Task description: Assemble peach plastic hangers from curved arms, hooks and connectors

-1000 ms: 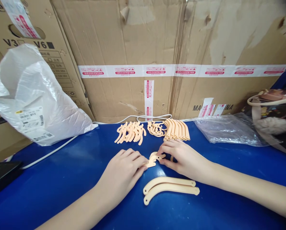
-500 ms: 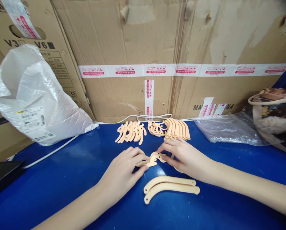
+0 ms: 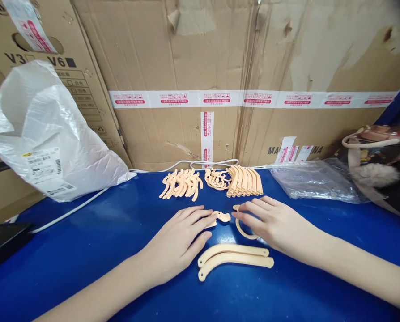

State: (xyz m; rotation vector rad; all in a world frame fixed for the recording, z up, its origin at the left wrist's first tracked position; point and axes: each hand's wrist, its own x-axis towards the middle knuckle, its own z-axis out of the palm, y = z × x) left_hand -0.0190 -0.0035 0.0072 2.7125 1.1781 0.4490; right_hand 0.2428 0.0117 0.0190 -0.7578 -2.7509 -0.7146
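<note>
- The left hand (image 3: 186,230) lies with fingers outstretched over a small wavy beige piece (image 3: 223,217), covering part of it; the thumb stands apart from the fingers.
- The right hand (image 3: 270,221) is at a curved beige hook (image 3: 242,230), fingers bent over its upper part; whether they grip it, I cannot tell.
- Both pieces lie on the blue tabletop (image 3: 136,295), between the hands.
- Nearer the person, two long curved arms (image 3: 233,259) lie side by side, a hole visible at their left ends.
- Beyond the hands sit a heap of small wavy pieces (image 3: 181,183), a cluster of curved hooks (image 3: 216,179) and a row of long curved arms (image 3: 245,181).
- At left, a white mailing bag (image 3: 48,129) bears a barcode label (image 3: 45,165), its print too small to read.
- The carton (image 3: 95,85) behind it reads "V3" beside an unfilled square, "V6" beside a black one.
- The large carton (image 3: 173,58) shows "MA" and "INA", tape between.
- White tape (image 3: 151,99) carries red Chinese print and pictograms.
</note>
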